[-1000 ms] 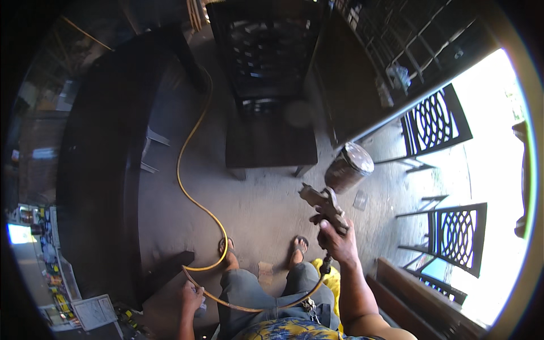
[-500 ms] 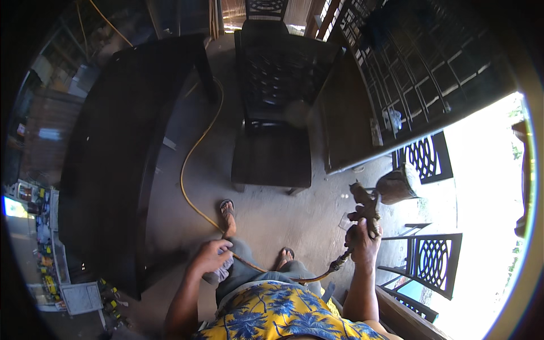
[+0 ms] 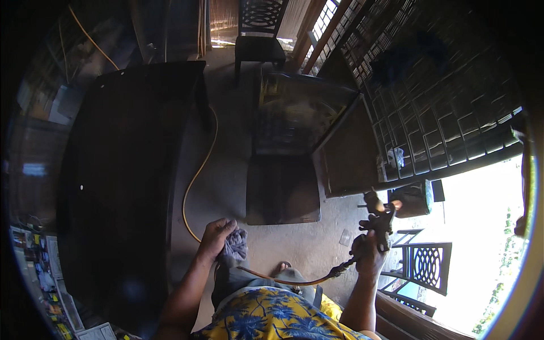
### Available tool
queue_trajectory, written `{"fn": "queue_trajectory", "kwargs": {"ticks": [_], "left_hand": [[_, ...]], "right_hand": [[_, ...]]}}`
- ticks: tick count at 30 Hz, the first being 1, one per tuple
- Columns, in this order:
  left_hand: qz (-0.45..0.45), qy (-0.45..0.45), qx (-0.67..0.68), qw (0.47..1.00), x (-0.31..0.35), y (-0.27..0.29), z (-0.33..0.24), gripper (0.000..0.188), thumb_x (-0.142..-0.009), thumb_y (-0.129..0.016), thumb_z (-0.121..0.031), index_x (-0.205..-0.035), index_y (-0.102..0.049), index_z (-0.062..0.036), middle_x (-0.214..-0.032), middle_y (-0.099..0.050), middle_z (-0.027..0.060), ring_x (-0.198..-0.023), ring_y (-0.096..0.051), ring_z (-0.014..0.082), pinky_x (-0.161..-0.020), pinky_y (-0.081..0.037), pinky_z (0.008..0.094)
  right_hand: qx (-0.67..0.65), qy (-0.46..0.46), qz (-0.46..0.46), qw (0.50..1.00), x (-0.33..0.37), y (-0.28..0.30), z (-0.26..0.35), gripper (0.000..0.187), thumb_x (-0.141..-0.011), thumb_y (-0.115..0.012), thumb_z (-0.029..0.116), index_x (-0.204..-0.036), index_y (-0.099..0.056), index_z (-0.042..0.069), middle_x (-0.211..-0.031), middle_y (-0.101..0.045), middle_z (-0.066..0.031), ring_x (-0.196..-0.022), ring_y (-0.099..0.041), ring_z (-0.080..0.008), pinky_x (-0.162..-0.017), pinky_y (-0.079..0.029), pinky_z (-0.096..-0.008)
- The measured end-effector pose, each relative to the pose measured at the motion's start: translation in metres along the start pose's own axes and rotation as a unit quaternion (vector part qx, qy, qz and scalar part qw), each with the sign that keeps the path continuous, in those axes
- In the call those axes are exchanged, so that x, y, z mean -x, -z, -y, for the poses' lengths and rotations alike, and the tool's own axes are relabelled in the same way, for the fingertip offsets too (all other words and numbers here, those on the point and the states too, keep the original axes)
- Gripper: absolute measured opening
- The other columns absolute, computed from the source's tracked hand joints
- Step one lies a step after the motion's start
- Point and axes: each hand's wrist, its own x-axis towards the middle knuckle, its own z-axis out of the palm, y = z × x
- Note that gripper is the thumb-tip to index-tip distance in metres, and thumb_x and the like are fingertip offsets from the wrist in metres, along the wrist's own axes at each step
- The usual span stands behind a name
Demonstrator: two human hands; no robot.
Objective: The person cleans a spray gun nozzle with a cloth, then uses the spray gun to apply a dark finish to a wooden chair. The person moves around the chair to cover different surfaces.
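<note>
My right hand [image 3: 371,258] is wrapped round the handle of a dark, stained spray gun [image 3: 382,224], held out to the right. A yellow hose [image 3: 283,281] joins its lower end and runs across my lap toward the left. In my left hand [image 3: 214,237], closed and held over my left thigh, is a crumpled grey cloth [image 3: 236,245]. The nearest furniture in front is a dark wooden chair [image 3: 283,190], its seat toward me and its back shiny. Neither hand touches it.
A long dark tabletop [image 3: 122,181] fills the left side. Another dark chair [image 3: 259,50] stands at the back, and a lattice-backed chair [image 3: 428,266] at the right. A container [image 3: 412,199] is just beyond the spray gun. The yellow hose also loops over the floor.
The view has shifted, and the chair in front now appears closer. My left hand has risen a little with the cloth, which shows more. The right hand still grips the spray gun.
</note>
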Motion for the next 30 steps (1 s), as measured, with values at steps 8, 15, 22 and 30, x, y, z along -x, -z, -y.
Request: {"fn": "queue_trajectory", "kwargs": {"ticks": [8,15,22,30], "left_hand": [[-0.035,0.048,0.031,0.998,0.01,0.002,0.001,0.017,-0.101,-0.072,-0.018,-0.094,-0.072,-0.0028,-0.089,-0.071,0.0019,-0.081,-0.066,0.0098,-0.075,-0.053,0.0263],[-0.075,-0.036,-0.05,0.995,0.082,-0.022,0.011,0.008,-0.096,-0.072,-0.008,-0.101,-0.071,-0.0009,-0.097,-0.071,0.003,-0.088,-0.066,0.0093,-0.081,-0.054,0.0259],[-0.062,-0.21,-0.176,0.96,0.109,-0.156,-0.054,0.039,-0.097,-0.078,-0.025,-0.124,-0.065,0.0019,-0.105,-0.073,0.0092,-0.096,-0.069,0.0151,-0.085,-0.056,0.0308],[-0.141,-0.195,-0.381,0.893,0.143,-0.161,-0.114,0.072,-0.084,-0.088,-0.048,-0.125,-0.061,0.004,-0.102,-0.074,0.0193,-0.093,-0.073,0.0279,-0.08,-0.057,0.0402]], "right_hand": [[-0.004,0.009,0.067,0.998,-0.001,-0.02,0.008,0.051,-0.105,-0.061,0.026,-0.143,-0.052,-0.006,-0.114,-0.068,-0.0166,-0.055,-0.061,-0.0104,-0.046,-0.046,-0.0236],[-0.019,0.042,0.097,0.994,-0.033,-0.02,0.01,0.037,-0.108,-0.058,0.022,-0.137,-0.06,-0.001,-0.084,-0.066,-0.0051,-0.057,-0.055,-0.0069,-0.049,-0.041,-0.0239],[-0.001,0.077,0.26,0.963,-0.036,-0.079,0.009,0.035,-0.093,-0.081,0.014,-0.119,-0.062,0.001,-0.097,-0.062,-0.0051,-0.088,-0.06,-0.0161,-0.079,-0.052,-0.0317],[0.04,0.35,0.436,0.828,0.054,-0.146,-0.022,0.099,-0.079,-0.071,0.005,-0.165,-0.021,-0.004,-0.144,-0.041,-0.0335,-0.128,-0.049,-0.0556,-0.105,-0.051,-0.0477]]}}
